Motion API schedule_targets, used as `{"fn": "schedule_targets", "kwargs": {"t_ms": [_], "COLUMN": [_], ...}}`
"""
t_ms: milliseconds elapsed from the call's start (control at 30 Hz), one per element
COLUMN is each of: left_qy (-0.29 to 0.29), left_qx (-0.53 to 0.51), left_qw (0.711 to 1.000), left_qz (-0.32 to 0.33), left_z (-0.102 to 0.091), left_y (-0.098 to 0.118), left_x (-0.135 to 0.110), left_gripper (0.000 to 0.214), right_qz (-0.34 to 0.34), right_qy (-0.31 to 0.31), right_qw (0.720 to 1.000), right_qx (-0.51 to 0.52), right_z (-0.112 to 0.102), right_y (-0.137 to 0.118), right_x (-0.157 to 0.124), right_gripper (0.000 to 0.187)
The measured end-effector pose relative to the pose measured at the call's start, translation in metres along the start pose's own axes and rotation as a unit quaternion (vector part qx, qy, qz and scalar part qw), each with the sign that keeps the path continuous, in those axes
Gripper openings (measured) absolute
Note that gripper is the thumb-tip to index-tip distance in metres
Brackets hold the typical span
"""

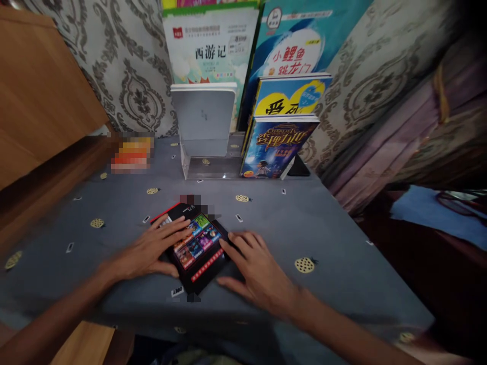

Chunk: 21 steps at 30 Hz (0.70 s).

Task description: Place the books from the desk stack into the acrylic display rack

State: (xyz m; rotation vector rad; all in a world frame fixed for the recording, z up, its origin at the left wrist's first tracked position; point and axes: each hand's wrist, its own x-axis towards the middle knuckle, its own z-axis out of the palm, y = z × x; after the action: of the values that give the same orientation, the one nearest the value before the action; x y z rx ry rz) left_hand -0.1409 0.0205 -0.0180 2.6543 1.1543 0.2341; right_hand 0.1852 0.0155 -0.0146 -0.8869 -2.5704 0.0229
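Clearly, the work in hand centred on a black book, or perhaps a thin box, lying flat and askew near the front of the cloth-covered bench, with a grid of coloured pictures facing up. The left hand lay over its left side, fingers spread across the cover and thumb along the near left edge; its grip was open and flattened, pressing or resting rather than closing round anything. The right hand sat at the opposite edge, its fingertips against that side and its thumb held wide near the lower corner, so its grip was also open, with nothing clasped. As for progress, the black book was down on the bench with both hands on it, neither lifted nor opened; how much handling was left could not be told from this view. Farther back, a clear stand carried a grey notebook at one end and a blue book at the other, both upright and well apart from the hands. Behind them rose a green-and-white book and a teal book. Off to the left lay an orange item, too blurred to identify.
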Motion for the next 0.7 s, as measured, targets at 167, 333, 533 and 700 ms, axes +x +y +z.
{"fn": "schedule_targets", "kwargs": {"t_ms": [167,333,533,700], "left_qy": [-0.051,-0.083,-0.050,0.016], "left_qx": [-0.060,-0.068,-0.109,-0.268], "left_qw": [0.996,0.993,0.992,0.963], "left_qz": [0.050,0.049,0.042,0.013], "left_z": [0.000,0.000,-0.011,-0.025], "left_y": [0.033,0.065,0.068,0.056], "left_x": [-0.011,-0.016,-0.016,0.001], "left_gripper": [0.111,0.102,0.080,0.046], "right_qz": [-0.032,-0.014,-0.029,-0.020], "right_qy": [0.046,0.132,0.110,0.129], "right_qw": [0.998,0.991,0.988,0.936], "right_qx": [0.001,0.017,0.104,0.326], "right_z": [-0.006,-0.003,-0.027,-0.035], "right_y": [-0.027,-0.037,-0.026,-0.012], "right_x": [-0.045,-0.069,-0.063,-0.027], "right_gripper": [0.051,0.037,0.027,0.030]}}
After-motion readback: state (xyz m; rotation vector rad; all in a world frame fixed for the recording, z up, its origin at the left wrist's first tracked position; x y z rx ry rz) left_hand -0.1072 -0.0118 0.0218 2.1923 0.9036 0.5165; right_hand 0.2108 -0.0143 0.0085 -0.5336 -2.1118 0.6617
